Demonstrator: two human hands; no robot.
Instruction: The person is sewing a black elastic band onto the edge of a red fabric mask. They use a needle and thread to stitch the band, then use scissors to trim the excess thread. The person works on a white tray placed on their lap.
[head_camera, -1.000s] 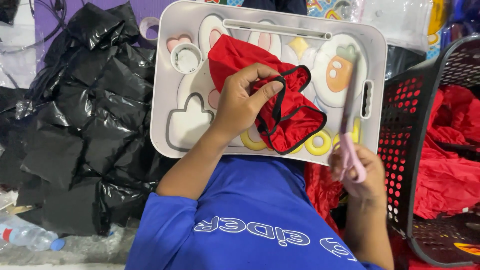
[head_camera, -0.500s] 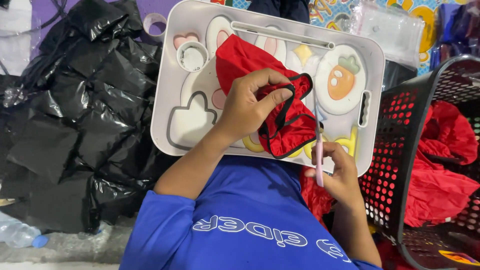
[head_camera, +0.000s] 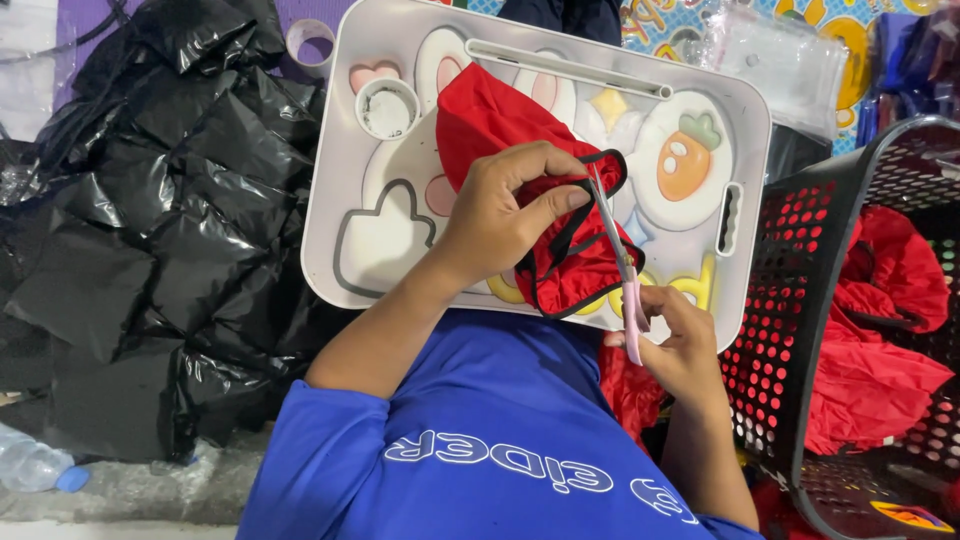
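Note:
My left hand (head_camera: 505, 215) pinches a red cloth garment (head_camera: 490, 120) with black trim, holding it bunched over a white tray table (head_camera: 750, 130). My right hand (head_camera: 685, 350) grips pink-handled scissors (head_camera: 622, 275) just below the tray's near edge. The blades point up and away from me, and their tips lie at the black trim loop beside my left thumb. Part of the garment is hidden under my left hand. My blue shirt fills the bottom of the view.
The tray table shows cartoon shapes, a carrot picture and a round cup recess (head_camera: 387, 108). A black perforated basket (head_camera: 790, 300) at the right holds more red cloth (head_camera: 870, 370). Crumpled black plastic bags (head_camera: 150, 230) lie at the left, a plastic bottle (head_camera: 35, 465) at bottom left.
My right hand has brought the scissors leftward from the tray's right edge to the garment, blades now at the black trim. My left hand keeps its grip on the cloth.

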